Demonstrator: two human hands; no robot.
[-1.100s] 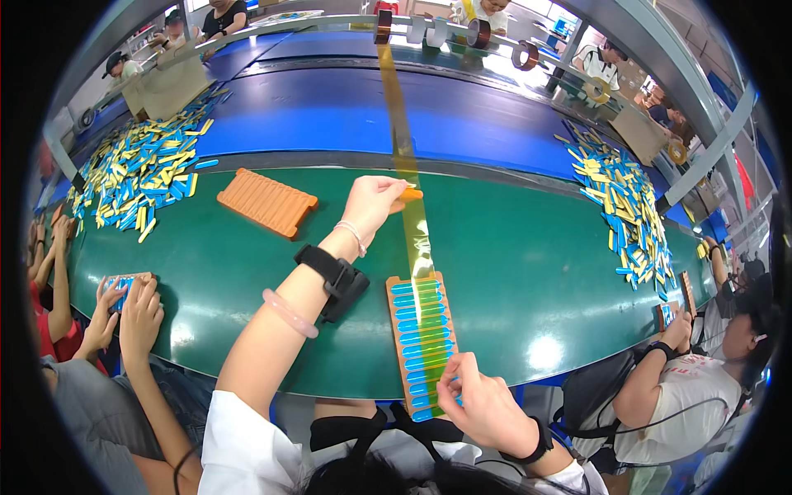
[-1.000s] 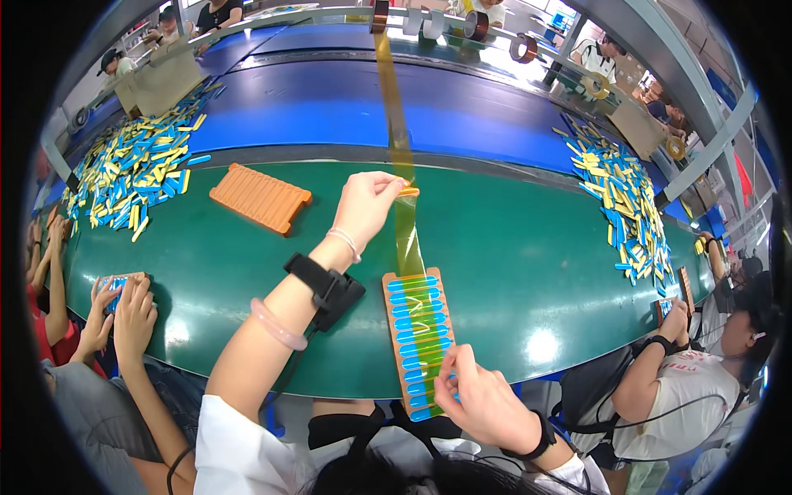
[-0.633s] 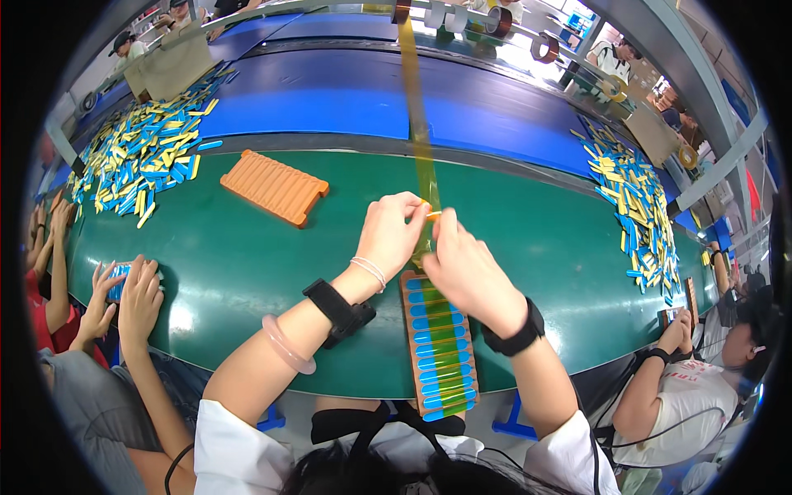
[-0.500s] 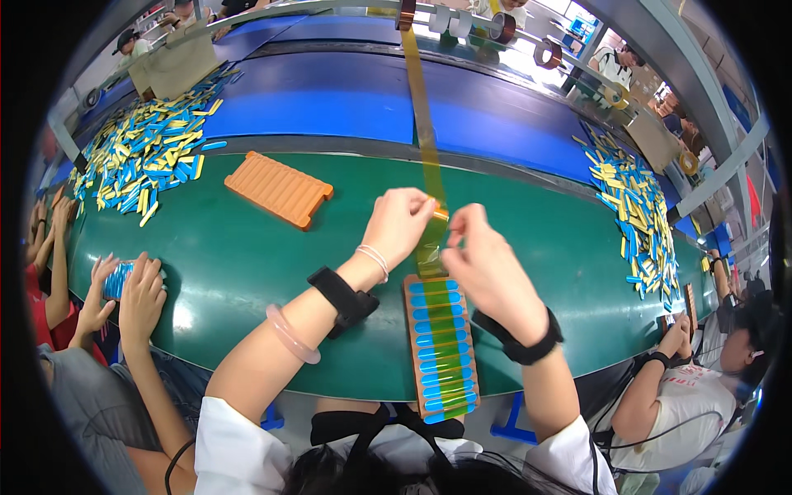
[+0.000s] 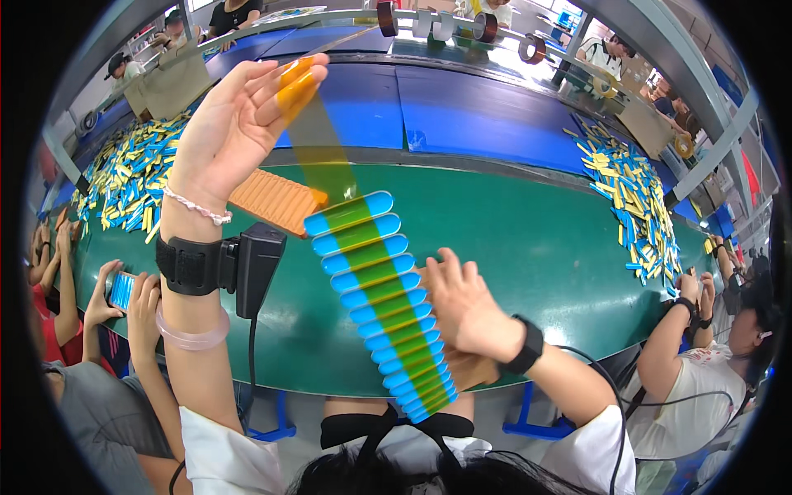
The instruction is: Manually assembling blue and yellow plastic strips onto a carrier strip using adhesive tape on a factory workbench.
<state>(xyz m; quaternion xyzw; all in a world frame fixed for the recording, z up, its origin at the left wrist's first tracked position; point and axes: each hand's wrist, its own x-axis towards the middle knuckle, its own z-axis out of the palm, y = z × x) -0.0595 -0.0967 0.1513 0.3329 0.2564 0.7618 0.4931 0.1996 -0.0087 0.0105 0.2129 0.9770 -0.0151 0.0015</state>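
Observation:
My left hand [image 5: 239,124] is raised at the upper left, its fingers closed on a strip of amber tape [image 5: 318,140] that covers the fingertips. Along this tape hangs a row of blue round-ended pieces [image 5: 360,315], lifted at a slant above the green table. My right hand [image 5: 466,301] is low, just right of the row, with its fingers spread. Beneath the palm shows part of a brown grooved tray [image 5: 470,371], blurred and mostly hidden; whether the hand touches it is unclear.
Another orange grooved tray [image 5: 276,202] lies behind my left forearm. Heaps of blue and yellow pieces lie at the left [image 5: 140,173] and right [image 5: 631,198]. A rail with tape rolls [image 5: 487,27] crosses the back, beyond a blue belt [image 5: 478,115]. Co-workers sit on both sides.
My left hand has risen up and left with the tape, and the row of blue pieces has come up off the tray. My right hand has moved down beside the row and spread its fingers.

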